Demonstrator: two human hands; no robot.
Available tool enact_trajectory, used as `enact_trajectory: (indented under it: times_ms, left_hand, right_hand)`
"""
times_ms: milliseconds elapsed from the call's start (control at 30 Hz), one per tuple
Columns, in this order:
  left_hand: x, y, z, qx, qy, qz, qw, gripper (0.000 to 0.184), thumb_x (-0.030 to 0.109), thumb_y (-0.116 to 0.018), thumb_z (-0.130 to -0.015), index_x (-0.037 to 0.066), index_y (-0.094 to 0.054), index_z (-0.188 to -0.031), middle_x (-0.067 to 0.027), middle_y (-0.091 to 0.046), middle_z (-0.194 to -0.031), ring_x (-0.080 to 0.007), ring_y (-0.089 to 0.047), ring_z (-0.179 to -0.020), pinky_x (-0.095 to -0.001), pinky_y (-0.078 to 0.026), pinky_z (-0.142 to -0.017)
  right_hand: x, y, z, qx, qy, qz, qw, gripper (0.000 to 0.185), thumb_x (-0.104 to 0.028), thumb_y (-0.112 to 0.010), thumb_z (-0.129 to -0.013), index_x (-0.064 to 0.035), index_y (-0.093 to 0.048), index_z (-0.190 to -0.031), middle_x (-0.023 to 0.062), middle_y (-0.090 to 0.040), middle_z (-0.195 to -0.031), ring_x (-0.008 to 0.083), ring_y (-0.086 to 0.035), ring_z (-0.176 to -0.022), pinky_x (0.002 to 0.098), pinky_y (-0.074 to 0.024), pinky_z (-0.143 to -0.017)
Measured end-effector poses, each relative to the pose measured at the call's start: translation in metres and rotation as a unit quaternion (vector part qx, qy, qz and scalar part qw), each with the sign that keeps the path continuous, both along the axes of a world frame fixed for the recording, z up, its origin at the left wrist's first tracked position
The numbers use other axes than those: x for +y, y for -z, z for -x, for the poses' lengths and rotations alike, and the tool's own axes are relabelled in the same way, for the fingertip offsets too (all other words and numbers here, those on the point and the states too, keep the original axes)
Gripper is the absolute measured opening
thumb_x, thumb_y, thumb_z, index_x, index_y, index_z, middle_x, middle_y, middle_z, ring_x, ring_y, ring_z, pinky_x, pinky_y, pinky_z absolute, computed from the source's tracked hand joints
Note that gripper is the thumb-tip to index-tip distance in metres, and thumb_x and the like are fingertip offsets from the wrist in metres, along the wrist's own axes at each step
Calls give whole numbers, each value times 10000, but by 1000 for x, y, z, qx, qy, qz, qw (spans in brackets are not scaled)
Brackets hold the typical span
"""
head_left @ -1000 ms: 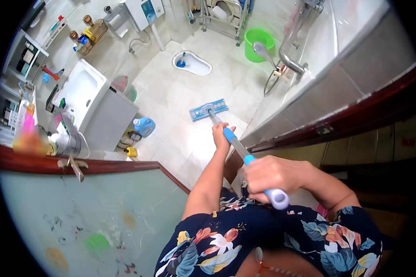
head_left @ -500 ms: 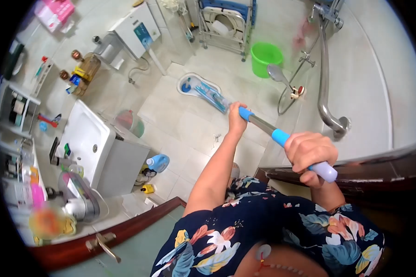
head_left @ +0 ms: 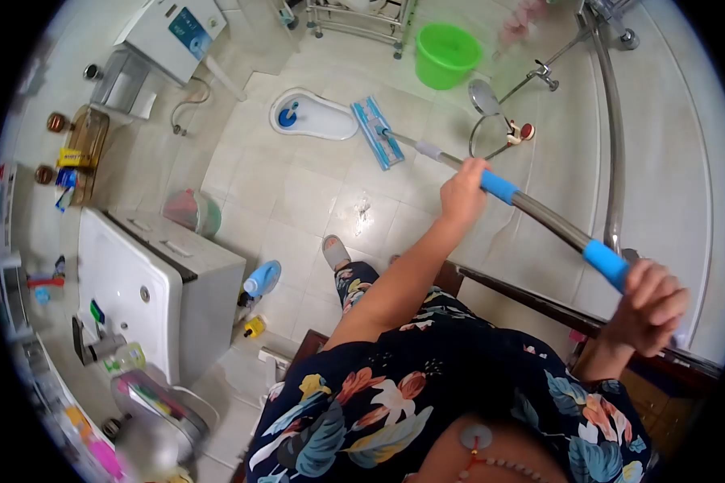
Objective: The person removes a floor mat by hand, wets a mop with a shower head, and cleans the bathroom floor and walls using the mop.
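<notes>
A flat mop [head_left: 376,133] has its blue-and-white head on the tiled floor, just right of the squat toilet [head_left: 314,114]. Its metal pole slants down to the right, with blue grips along it. My left hand [head_left: 463,191] is wrapped round the pole by the upper blue grip. Near the handle's end, my right hand [head_left: 646,310] is closed round the pole just past the lower blue grip. A wet patch [head_left: 362,211] shines on the tiles below the mop head.
A green bucket [head_left: 447,56] stands near the shower hose and shower head [head_left: 484,98]. On the left are a white sink [head_left: 129,282], a waste bin [head_left: 193,213] and a blue detergent bottle [head_left: 263,278]. A steel grab bar [head_left: 612,121] runs along the right wall.
The mop head has moved right, off the squat toilet onto the floor beside it. Both hands have shifted right with the pole. A slippered foot now shows, and the camera view has shifted.
</notes>
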State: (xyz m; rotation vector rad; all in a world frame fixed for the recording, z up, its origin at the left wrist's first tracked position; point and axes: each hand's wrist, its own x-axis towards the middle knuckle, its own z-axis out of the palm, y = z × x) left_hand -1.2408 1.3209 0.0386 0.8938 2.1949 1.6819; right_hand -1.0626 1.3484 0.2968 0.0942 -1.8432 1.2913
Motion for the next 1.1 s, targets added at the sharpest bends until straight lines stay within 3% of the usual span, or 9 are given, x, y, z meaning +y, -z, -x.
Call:
enact_trajectory:
  times_ms: [200,233,300,367,467,633,867,967,1100]
  left_hand:
    - [-24,-23,27,153,183,-43,970,183,127,-685,-629,134,-567,-770,-31,-582,-745,-267,-597,-708,-388,-475,-544]
    - [-26,-5,26,179,186,-47,965,174,147,-688,-613,131,-564,-734,-30,-574,-726,-260,-580,-679,-383,-470,-534]
    - [-31,16,22,204,187,-55,959,169,167,-691,-597,128,-561,-698,-29,-567,-708,-253,-563,-651,-378,-464,-524]
    - [-49,22,9,146,247,-45,957,128,160,-668,-603,124,-562,-666,-16,-568,-696,-252,-537,-652,-379,-468,-557]
    - [-67,33,7,103,271,-10,957,93,142,-651,-618,126,-585,-682,-8,-575,-690,-243,-546,-710,-387,-476,-598]
    - [-68,73,13,73,204,24,976,62,138,-631,-652,140,-620,-714,8,-596,-711,-233,-550,-736,-376,-479,-603]
    - [-64,82,58,82,133,43,987,26,178,-642,-696,158,-632,-684,25,-602,-710,-227,-546,-721,-360,-474,-584]
    - [-61,75,88,87,118,72,987,41,169,-653,-695,160,-632,-660,26,-603,-708,-229,-538,-708,-359,-465,-578]
    - [-48,94,137,103,44,51,992,57,165,-653,-713,171,-645,-657,26,-604,-709,-231,-523,-690,-358,-454,-572]
  right_hand:
    - [60,-104,-83,7,-98,-28,995,250,-181,-570,-872,-203,-513,-630,-57,-499,-458,16,-477,-431,146,-409,-561]
    - [60,-123,-78,89,-285,143,944,258,-99,-568,-847,-147,-559,-593,-12,-546,-474,55,-515,-405,172,-453,-482]
    - [65,-144,-61,163,-451,303,823,277,-18,-565,-821,-90,-605,-556,33,-593,-489,93,-552,-379,198,-497,-402]
    - [65,-152,-23,8,-406,197,892,332,53,-533,-813,-58,-603,-508,81,-613,-512,140,-575,-383,236,-531,-396]
    - [51,-131,60,-78,-375,146,912,281,39,-542,-841,-19,-636,-583,97,-604,-505,166,-584,-397,252,-553,-430]
    - [73,-85,139,-200,-584,91,782,123,-84,-544,-915,-23,-650,-912,71,-589,-518,144,-588,-441,259,-522,-492]
    - [48,-57,173,-118,-516,72,845,261,-154,-437,-976,-25,-642,-878,23,-548,-490,121,-543,-409,216,-460,-480]
    - [35,-55,191,-126,-525,64,840,181,-121,-515,-932,-33,-643,-839,17,-540,-484,112,-522,-400,226,-442,-470]
    - [11,-28,187,-112,-417,44,901,67,-78,-676,-765,-64,-611,-762,0,-532,-472,104,-496,-386,240,-407,-464]
